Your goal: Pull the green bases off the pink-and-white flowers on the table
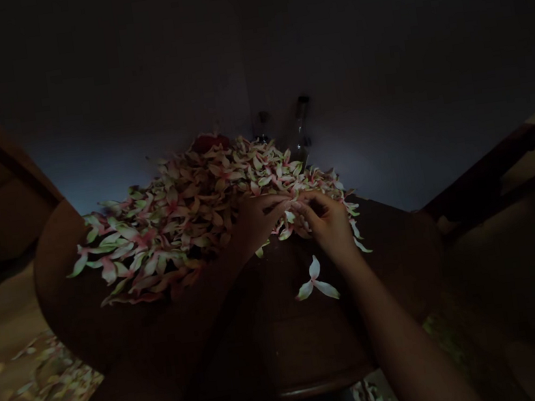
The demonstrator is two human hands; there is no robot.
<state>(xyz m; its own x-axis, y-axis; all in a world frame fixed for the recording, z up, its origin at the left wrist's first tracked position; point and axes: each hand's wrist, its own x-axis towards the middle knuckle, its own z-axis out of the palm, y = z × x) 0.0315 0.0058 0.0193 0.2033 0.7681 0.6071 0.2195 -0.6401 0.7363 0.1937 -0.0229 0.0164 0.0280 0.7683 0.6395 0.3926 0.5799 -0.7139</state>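
The right forearm (404, 340) leads up to the right hand (328, 224), its fingertips pinched together at the near edge of a heap of pink-and-white flowers (186, 218) (dim light hides what they grip). The left hand (261, 220) lies half-curled against the heap. A loose three-petalled flower (315, 281) sits just off the heap on a dark wooden table (322, 387); a glass bottle (300, 131) stands behind the heap.

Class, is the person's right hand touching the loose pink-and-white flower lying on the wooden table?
Apart. The head view shows a strip of dark wooden table between the right hand and the loose flower.
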